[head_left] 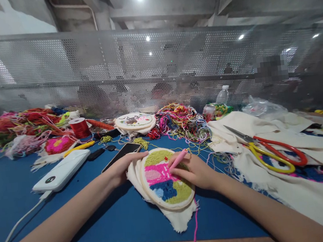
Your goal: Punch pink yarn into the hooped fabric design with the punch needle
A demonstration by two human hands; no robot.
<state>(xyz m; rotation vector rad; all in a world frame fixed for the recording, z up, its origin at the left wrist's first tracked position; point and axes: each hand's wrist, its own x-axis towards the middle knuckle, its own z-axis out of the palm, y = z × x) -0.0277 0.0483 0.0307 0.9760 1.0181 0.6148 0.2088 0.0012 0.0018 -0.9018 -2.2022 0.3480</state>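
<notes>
A round embroidery hoop with cream cloth stretched in it is tilted toward me above the blue table. Green, pink and blue loops of yarn cover most of its face. My left hand grips the hoop's left edge, its fingers partly hidden behind the cloth. Pinched in my right hand is a pink punch needle, its lower end at the pink and white patch. Pink yarn hangs below the hoop's right side over the table edge.
Large scissors lie on cream fabric at right. A power bank with cable and a phone lie left. Behind are tangled yarn, another hoop, a red spool and a perforated metal partition.
</notes>
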